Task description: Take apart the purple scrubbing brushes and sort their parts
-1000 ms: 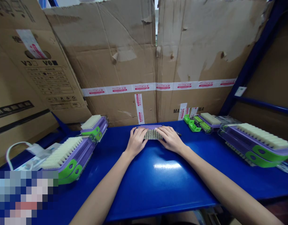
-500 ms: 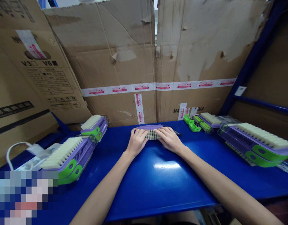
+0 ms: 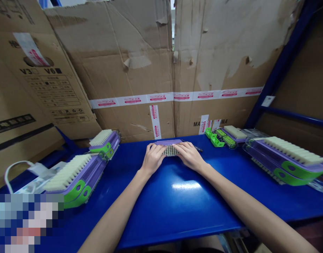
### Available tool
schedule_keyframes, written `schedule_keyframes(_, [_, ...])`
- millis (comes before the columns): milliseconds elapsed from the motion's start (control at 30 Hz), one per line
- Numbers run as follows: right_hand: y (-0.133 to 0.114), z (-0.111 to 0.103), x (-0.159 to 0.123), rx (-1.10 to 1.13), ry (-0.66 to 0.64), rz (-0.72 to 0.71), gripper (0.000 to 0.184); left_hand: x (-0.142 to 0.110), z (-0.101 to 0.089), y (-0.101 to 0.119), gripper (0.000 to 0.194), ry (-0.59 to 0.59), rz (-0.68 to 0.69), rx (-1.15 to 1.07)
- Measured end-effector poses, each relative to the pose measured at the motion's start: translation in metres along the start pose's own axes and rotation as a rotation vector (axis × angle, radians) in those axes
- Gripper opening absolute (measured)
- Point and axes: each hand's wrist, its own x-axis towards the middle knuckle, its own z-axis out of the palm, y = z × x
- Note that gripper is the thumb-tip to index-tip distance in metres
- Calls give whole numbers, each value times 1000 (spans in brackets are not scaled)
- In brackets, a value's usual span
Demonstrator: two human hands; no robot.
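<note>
A purple brush head (image 3: 169, 143) with pale bristles lies on its side at the back middle of the blue table (image 3: 177, 200), bristles facing me. My left hand (image 3: 153, 160) presses on its left part with fingers curled over the bristles. My right hand (image 3: 188, 155) covers its right part the same way. Both hands are closed on the brush head.
Purple and green brushes lie on the left (image 3: 74, 174), back left (image 3: 105, 140), back right (image 3: 226, 135) and right (image 3: 288, 158). A dark pen (image 3: 198, 149) lies behind my right hand. Cardboard boxes (image 3: 140, 70) wall the back. A white cable (image 3: 11, 168) loops at the far left.
My hands have drawn closer together over the brush head, hiding more of the bristles. The view has shifted slightly.
</note>
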Motion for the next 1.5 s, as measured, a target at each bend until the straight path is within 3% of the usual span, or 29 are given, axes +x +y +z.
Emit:
schedule_keyframes(433, [-2,-1,0,13,23,8,42,-3,-1,-1,33,12,-5,-7])
schedule_keyframes(533, [-4,-1,-1,61,20,58,51,-5,1,-2,44,21,-42,-16])
schedule_keyframes(700, [-2,4,-2,165,-40,214,84,-7,6,-8,54,15,-119,-69])
schedule_keyframes(933, [3,9,-4,219,-85,245,78,-7,6,-9,54,-5,-151,-106])
schedule_keyframes(1133, [6,-5,2,173,-54,255,72,-7,4,-8,45,3,-159,-111])
schedule_keyframes(1233, [24,-17,7,66,8,339,55,-7,3,-8,42,10,-173,-127])
schedule_keyframes(1333, [56,-33,10,-92,30,519,49,-6,2,-8,40,3,-207,-141])
schedule_keyframes(1500, [122,-68,-2,-336,-201,930,46,-5,3,-10,35,-30,-303,-161])
